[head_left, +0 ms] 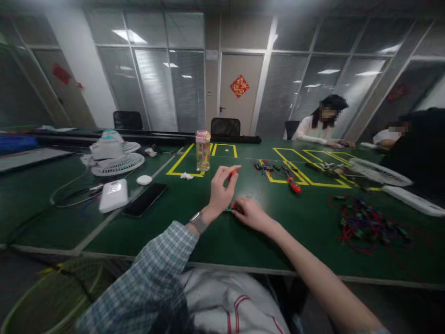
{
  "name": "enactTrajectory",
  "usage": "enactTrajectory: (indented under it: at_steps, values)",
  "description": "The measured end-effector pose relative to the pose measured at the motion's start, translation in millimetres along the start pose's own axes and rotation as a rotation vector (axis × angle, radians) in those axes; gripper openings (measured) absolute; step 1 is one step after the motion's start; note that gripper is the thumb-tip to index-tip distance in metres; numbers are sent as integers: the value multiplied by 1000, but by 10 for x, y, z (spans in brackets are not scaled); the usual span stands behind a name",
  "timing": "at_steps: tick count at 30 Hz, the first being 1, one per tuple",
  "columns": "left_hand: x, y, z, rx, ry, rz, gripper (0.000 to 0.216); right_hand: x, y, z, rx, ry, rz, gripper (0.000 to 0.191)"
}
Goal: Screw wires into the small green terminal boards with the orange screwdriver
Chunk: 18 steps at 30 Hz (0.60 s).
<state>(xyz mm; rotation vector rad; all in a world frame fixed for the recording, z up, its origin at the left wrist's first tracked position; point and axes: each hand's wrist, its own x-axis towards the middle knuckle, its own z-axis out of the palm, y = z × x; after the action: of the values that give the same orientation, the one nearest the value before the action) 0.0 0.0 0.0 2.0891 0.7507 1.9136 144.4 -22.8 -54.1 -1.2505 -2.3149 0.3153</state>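
My left hand (222, 188) is raised over the table, closed around a small orange object (233, 172) that shows between thumb and fingers. Most of that object is hidden, so its kind does not show. Below and to the right, my right hand (253, 214) rests low on the green tabletop with its fingertips pinched together. A small green piece (228, 209) shows at those fingertips. Farther off lies a bunch of thin wires (267, 168), with a red-orange item (295, 186) at its near end.
A tangled wire pile (371, 225) lies at the right. Left are a phone (145, 199), a white box (114, 195) and a white fan (116, 157). A clear bottle (203, 155) stands ahead. Another person (321, 123) sits across the table; a second is at far right.
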Motion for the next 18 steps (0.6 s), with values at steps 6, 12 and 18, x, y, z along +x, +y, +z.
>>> enactTrajectory:
  at_steps: [6, 12, 18]
  values:
    - [-70, -61, 18, -120, -43, -95, 30, 6, -37, -4, 6, -2, -7, 7]
    - [-44, -4, 3, -36, -28, -45, 22, -1, -16, 6, 15, 8, -14, 7]
    - [-50, -14, 7, -52, -23, -95, 23, 1, -26, 5, 0, 5, 1, 8]
